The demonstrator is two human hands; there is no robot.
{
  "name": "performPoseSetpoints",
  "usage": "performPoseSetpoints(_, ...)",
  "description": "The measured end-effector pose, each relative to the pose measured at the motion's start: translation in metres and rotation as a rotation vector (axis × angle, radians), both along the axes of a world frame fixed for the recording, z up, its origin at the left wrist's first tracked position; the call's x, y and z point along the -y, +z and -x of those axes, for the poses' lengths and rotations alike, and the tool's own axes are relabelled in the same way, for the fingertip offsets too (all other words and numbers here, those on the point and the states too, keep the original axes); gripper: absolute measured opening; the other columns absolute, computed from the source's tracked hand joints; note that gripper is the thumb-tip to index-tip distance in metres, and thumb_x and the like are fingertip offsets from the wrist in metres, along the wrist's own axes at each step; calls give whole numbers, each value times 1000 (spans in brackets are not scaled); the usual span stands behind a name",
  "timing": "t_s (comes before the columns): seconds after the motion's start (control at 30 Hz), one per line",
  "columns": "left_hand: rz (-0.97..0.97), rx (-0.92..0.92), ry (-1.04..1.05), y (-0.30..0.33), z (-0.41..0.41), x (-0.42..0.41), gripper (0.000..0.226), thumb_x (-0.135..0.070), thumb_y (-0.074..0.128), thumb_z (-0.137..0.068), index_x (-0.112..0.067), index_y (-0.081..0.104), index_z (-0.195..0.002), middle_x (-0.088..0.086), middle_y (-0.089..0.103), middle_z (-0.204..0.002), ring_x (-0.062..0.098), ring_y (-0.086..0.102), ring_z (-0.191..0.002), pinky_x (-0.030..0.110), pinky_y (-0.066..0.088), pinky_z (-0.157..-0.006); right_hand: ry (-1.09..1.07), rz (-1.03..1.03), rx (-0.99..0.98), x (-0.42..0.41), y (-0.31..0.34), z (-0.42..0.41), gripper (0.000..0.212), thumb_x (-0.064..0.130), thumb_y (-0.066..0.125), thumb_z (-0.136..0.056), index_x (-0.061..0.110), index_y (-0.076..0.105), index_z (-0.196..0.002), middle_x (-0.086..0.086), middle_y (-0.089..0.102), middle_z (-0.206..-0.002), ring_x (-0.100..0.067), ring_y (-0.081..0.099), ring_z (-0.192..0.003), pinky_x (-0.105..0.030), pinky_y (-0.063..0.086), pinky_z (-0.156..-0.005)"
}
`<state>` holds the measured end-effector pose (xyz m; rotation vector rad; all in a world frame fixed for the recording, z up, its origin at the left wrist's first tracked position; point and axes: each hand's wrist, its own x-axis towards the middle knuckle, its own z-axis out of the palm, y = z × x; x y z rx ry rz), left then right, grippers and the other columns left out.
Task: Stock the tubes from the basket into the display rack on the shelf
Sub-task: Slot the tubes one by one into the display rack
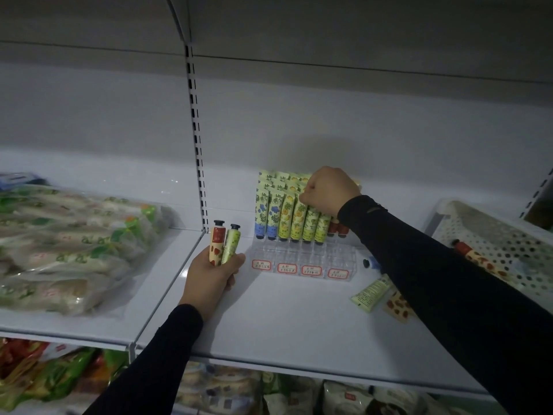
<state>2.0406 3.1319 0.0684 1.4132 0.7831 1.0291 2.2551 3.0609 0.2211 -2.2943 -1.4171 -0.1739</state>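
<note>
A clear display rack (pixel 305 259) with red-framed labels stands on the white shelf (pixel 284 319). Several tubes (pixel 287 217) in blue, yellow and green prints stand cap-down in its back rows. My right hand (pixel 329 191) is curled over the tops of the tubes at the rack's right side; what it holds is hidden. My left hand (pixel 214 275) grips two tubes upright, a red-patterned tube (pixel 216 245) and a green tube (pixel 230 245), left of the rack. A white perforated basket (pixel 496 244) at the right holds a red-patterned tube (pixel 475 256).
Loose tubes (pixel 374 292) lie on the shelf beside the rack under my right forearm. Bagged goods (pixel 68 247) fill the shelf section to the left. A slotted upright (pixel 196 139) divides the sections. More packaged goods (pixel 227 390) sit on the shelf below.
</note>
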Motion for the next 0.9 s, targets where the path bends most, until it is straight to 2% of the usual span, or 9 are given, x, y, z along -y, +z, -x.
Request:
performPoseSetpoints(0.1, -16, -2, -2, 1, 1, 1, 19, -10, 71, -87, -6, 54, -81, 8, 56, -62, 15, 47, -49, 24, 42, -45, 3, -5, -12, 3, 0, 1, 33, 17, 62, -82, 11, 48, -52, -8, 47, -54, -21, 45, -51, -29, 45, -54)
performPoseSetpoints(0.17, -20, -10, 2, 1, 1, 2, 20, -11, 72, -87, -5, 54, -80, 7, 55, -61, 16, 46, -50, 24, 41, -46, 13, -20, -13, 6, -2, -1, 34, 23, 63, -84, 0, 59, -59, -17, 57, -59, -22, 50, -53, -33, 52, -58)
performPoseSetpoints(0.23, -24, -27, 4, 1, 2, 3, 20, -12, 73, -86, -7, 55, -79, 5, 53, -62, 16, 44, -53, 24, 40, -49, 20, -64, -12, 11, -2, -2, 41, 31, 63, -87, -5, 65, -67, -20, 61, -62, -21, 51, -52, -32, 52, -59)
performPoseSetpoints(0.37, -22, -45, -8, 4, 5, 4, 24, -19, 75, -85, -15, 55, -73, 4, 52, -63, 18, 44, -59, 32, 38, -57, 40, -249, 36, 26, 3, 2, 50, 41, 59, -90, 12, 47, -51, -5, 37, -49, -18, 36, -45, -31, 48, -61)
performPoseSetpoints(0.57, 38, -44, -55, 16, 3, 12, 14, -14, 63, -92, -6, 57, -81, 3, 57, -63, 16, 42, -54, 27, 37, -50, 160, -260, -31, 60, -11, 20, 55, 41, 58, -94, 11, 47, -49, -1, 39, -48, -14, 37, -46, -25, 41, -63)
performPoseSetpoints(0.63, 89, -4, -161, 22, 2, 18, 12, -14, 63, -93, -5, 57, -87, 7, 55, -71, 16, 42, -55, 26, 37, -51, 220, -198, -104, 67, -19, 25, 44, 41, 59, -94, 7, 66, -66, -5, 60, -64, -15, 53, -59, -21, 37, -65)
performPoseSetpoints(0.7, 139, 16, -284, 32, -2, 26, 15, -16, 67, -92, -4, 59, -94, 8, 51, -73, 16, 43, -56, 25, 37, -51, 278, -157, -198, 72, -25, 28, 32, 43, 58, -94, 15, 74, -95, 1, 71, -92, -11, 63, -84, -19, 44, -74)
performPoseSetpoints(0.8, 197, 2, -457, 48, -9, 43, 28, -23, 76, -84, -2, 64, -98, 5, 54, -72, 16, 47, -57, 23, 37, -49, 350, -109, -295, 77, -31, 32, 43, 48, 55, -93, 24, 60, -128, 11, 63, -115, -6, 59, -105, -27, 47, -92)
performPoseSetpoints(0.9, 228, -29, -589, 62, -15, 59, 30, -32, 76, -78, -7, 66, -93, 5, 61, -75, 16, 51, -58, 22, 39, -50, 407, -59, -440, 84, -35, 33, 42, 45, 59, -93, 26, 58, -130, 10, 61, -119, -6, 63, -98, -25, 52, -84)
